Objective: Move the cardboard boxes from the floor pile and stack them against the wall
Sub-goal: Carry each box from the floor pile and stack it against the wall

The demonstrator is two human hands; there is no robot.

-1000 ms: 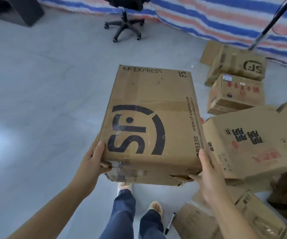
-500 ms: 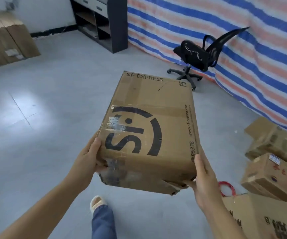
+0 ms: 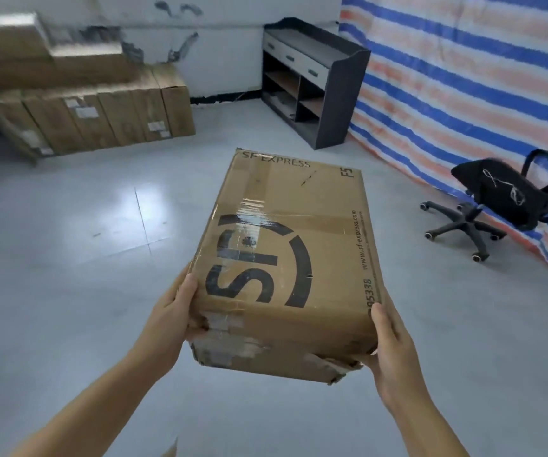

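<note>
Box [image 3: 286, 258] carried at chest height, long axis pointing away from the person. Left hand [image 3: 170, 316] and right hand [image 3: 389, 344] clamp its near corners, apart. Stack [image 3: 94, 117] at wall lies ahead-left, well apart; left hand nearer it.

The room is evenly and fairly brightly lit with soft, diffuse light and faint shadows. A pale sheen of glare lies on the smooth grey floor [image 3: 141, 212], and a white streak glints off the clear tape on the brown cardboard box with black printed logo [image 3: 286, 252]. The stacked brown cardboard boxes along the white wall [image 3: 78, 103] are smeared with motion blur. The wide lens bends the blue, white and pink striped tarpaulin [image 3: 463, 80] near the right edge.
</note>
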